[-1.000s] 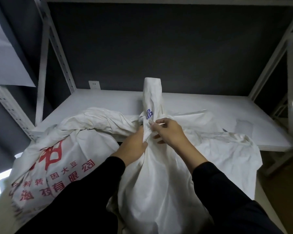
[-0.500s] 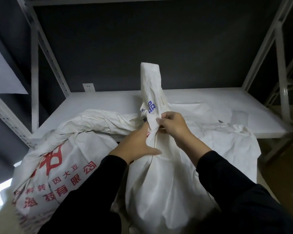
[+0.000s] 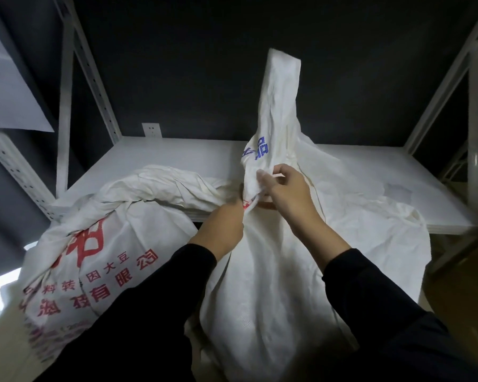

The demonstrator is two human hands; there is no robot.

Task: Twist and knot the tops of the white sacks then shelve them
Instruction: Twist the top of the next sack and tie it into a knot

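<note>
At the white metal shelf [image 3: 177,161], your left hand [image 3: 221,230] grips the neck of the plain white woven sack [image 3: 260,285], your right hand [image 3: 290,194] pinches its upright twisted top [image 3: 279,106].

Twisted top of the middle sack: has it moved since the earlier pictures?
Yes. The twisted top has risen: its tip was about level with the wall socket a second ago and now stands well above it.
</note>
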